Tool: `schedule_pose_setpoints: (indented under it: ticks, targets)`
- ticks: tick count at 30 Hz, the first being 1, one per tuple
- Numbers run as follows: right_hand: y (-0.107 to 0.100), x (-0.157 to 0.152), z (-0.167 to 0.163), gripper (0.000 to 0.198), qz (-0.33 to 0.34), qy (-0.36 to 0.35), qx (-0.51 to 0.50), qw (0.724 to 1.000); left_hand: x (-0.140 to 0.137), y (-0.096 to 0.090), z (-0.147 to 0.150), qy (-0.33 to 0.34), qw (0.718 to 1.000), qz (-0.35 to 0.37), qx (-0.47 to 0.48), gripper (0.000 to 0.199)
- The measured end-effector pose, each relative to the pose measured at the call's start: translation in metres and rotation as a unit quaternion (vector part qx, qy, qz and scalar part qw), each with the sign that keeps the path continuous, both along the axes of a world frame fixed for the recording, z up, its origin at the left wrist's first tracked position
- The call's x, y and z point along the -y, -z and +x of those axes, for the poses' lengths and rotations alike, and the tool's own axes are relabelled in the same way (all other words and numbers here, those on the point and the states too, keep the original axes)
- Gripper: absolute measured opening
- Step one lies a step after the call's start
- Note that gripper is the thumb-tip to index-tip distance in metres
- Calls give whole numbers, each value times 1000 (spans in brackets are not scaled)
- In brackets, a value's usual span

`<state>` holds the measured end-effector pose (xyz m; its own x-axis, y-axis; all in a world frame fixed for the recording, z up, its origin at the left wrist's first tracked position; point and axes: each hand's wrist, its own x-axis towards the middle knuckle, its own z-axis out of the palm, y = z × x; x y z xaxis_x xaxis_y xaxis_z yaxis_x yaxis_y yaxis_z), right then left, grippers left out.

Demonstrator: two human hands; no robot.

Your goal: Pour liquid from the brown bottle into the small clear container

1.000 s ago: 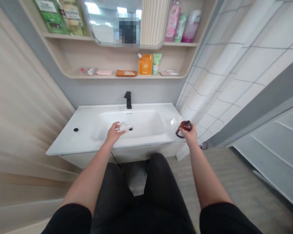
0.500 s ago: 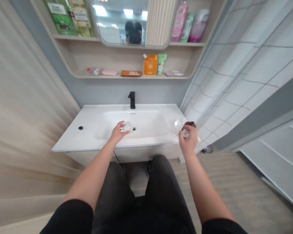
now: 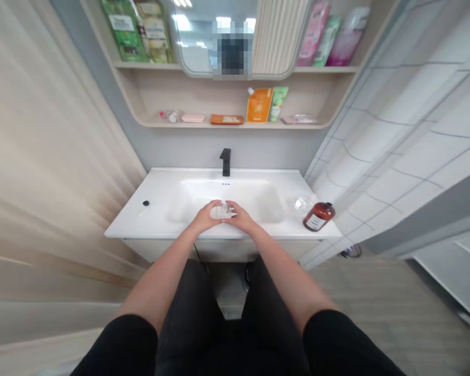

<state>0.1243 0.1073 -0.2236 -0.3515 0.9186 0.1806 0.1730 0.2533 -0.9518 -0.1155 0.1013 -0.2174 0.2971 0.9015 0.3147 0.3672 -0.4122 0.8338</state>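
My left hand [image 3: 204,217] is closed around one side of a small clear container [image 3: 221,211], over the front of the white sink basin [image 3: 264,201]. On the other side, my right hand [image 3: 239,216] grips the same container, fingertips close to those of the left. Its exact shape is partly hidden by the fingers. To the right on the counter, a brown bottle [image 3: 315,221] with a white label leans or appears tilted by the wide view. Beside it lies a clear, crumpled-looking plastic piece [image 3: 303,203]. A small black cap [image 3: 145,203] sits on the counter's left.
Behind the basin stands a black faucet [image 3: 226,163]. Above it, a wall shelf [image 3: 188,94] holds an orange pouch [image 3: 259,105], a green tube [image 3: 278,104] and several bottles. A beige curtain [image 3: 55,156] hangs left; a white tiled curtain [image 3: 379,130] hangs right.
My right hand has let go of the brown bottle, which now stands on the right counter, and has moved left to the clear container in my left hand. The view has shifted slightly.
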Motion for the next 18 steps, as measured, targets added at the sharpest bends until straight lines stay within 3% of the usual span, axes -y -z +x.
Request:
schedule_pose_setpoints:
  ticks: [5,8,12,15,18]
  targets:
    - [5,-4,4,82,3,59,16,998,-4,-3,3,2,1000,-1,6,91]
    - [5,-6,2,72,5,109,46,993,-5,-12,-17,-124,992,22,26,71]
    - [5,-6,0,69,7,142,52,988,9,-28,-106,-354,931,90,-15,33]
    - [4,-5,-1,65,18,140,61,988,29,-37,-189,-472,867,101,-122,35]
    - [3,-6,-2,63,22,127,68,989,42,-40,-240,-504,840,28,-198,48]
